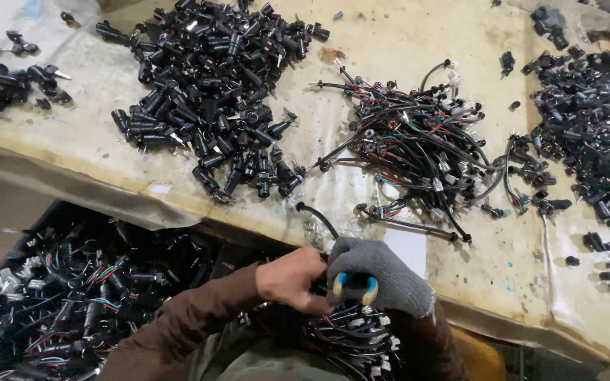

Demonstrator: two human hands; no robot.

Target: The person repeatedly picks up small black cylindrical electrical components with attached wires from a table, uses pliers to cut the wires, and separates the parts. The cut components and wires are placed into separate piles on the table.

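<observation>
My left hand [292,277] is bare, in a brown sleeve, and pinches a small black part right against my right hand. A grey knit glove covers my right hand [375,271], which is closed on a tool with blue handle tips [353,283]. A black cable [318,217] curls up from between the two hands over the table edge. Below them in my lap lies a bundle of black wire harnesses with white connectors [354,339].
On the cream-covered table [404,42] lie a big heap of black cylindrical sockets [210,92], a tangle of wired harnesses [418,141], and more black parts at right [594,120] and far left [1,81]. A bin of finished harnesses [72,289] sits lower left.
</observation>
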